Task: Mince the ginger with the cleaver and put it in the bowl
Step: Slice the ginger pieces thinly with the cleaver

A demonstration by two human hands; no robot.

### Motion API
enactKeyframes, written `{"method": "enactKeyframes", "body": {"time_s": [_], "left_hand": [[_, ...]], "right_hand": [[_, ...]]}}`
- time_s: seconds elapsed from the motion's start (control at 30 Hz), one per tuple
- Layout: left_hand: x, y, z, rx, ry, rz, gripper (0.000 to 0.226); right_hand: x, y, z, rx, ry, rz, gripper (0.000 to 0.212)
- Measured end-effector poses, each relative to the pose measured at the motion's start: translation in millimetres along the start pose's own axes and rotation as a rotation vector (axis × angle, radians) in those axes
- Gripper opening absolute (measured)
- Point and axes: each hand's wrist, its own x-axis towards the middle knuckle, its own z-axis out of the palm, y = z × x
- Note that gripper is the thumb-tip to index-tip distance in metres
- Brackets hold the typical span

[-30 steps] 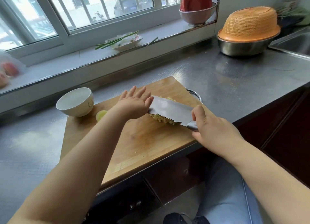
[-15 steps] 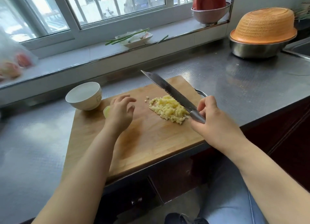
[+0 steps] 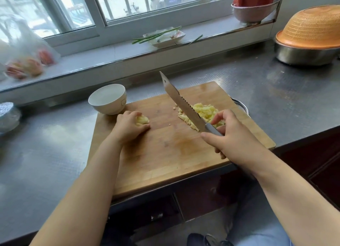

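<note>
Now the cleaver (image 3: 181, 102) is being held lifted and tilted over the minced ginger (image 3: 206, 113), whereas a second ago its flat was being pressed down on that pile under the left hand (image 3: 131, 128). The grip of the right hand (image 3: 233, 135) is being kept closed round the cleaver's metal handle. The left hand, since withdrawn from the blade, is being curled over an uncut ginger piece (image 3: 142, 120) near the far left corner of the cutting board (image 3: 165, 157), just beside the white bowl (image 3: 108, 99).

By this reading, the first pile is being treated as chopped, and a further piece is being brought in for mincing; nothing is being transferred to the bowl yet, whose inside looks bare.

The board is lying on a grey metal worktop (image 3: 46, 144), overhanging its near edge. Towards the far right corner, an orange woven colander (image 3: 312, 26) is sitting upturned on a steel basin (image 3: 303, 54). Along the window sill (image 3: 92, 60) behind, a plate with green stalks (image 3: 165, 37), a bag of fruit (image 3: 27, 61) and stacked bowls (image 3: 254, 8) are being kept.
</note>
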Motion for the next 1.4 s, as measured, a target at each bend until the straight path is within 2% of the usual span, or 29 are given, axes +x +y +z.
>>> {"method": "enactKeyframes", "body": {"time_s": [0.1, 0.3, 0.67, 0.8, 0.9, 1.0, 1.13, 1.2, 1.4], "left_hand": [[-7, -4, 5, -0.006, -0.020, 0.030, 0.068], [0, -12, 4, -0.042, -0.015, 0.072, 0.086], [9, 0, 2, -0.058, -0.112, 0.102, 0.042], [-22, 5, 5, -0.029, -0.096, 0.132, 0.042], [-47, 8, 5, 0.025, -0.063, 0.167, 0.057], [-62, 9, 2, -0.066, -0.043, 0.150, 0.064], [-71, 6, 1, -0.185, -0.036, 0.125, 0.033], [-72, 2, 2, -0.238, -0.057, 0.121, 0.025], [-75, -3, 1, -0.427, -0.026, 0.054, 0.034]], "right_hand": [[4, -1, 3, 0.069, -0.031, 0.020, 0.028], [10, -1, 13, 0.117, -0.096, 0.030, 0.028], [4, -2, 18, 0.144, -0.120, 0.052, 0.027], [6, 0, 20, 0.153, -0.141, 0.074, 0.027], [8, -2, 24, 0.149, -0.159, 0.078, 0.027], [8, -4, 29, 0.144, -0.175, 0.070, 0.027], [9, -9, 36, 0.131, -0.202, 0.054, 0.027], [8, -10, 40, 0.120, -0.211, 0.051, 0.026], [6, -12, 48, 0.105, -0.225, 0.057, 0.026]]}}
